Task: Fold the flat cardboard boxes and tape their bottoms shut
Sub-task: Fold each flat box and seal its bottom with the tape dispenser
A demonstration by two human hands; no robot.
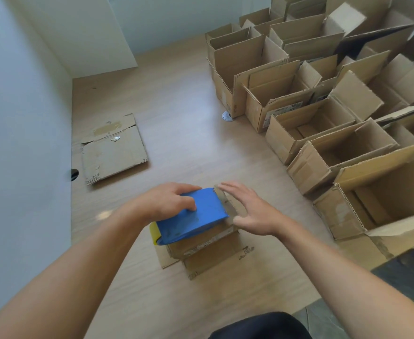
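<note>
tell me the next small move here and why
Probably press the open right hand down on the tape end at the far edge of the box, anchoring it. The left hand grips the blue tape dispenser on top of the box, and the tape end looks loose.

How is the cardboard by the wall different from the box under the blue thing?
The flat cardboard lies flattened; the folded box stands up. Nobody touches the flat cardboard; the left hand holds a blue tape dispenser on the folded box. Both are brown cardboard.
</note>
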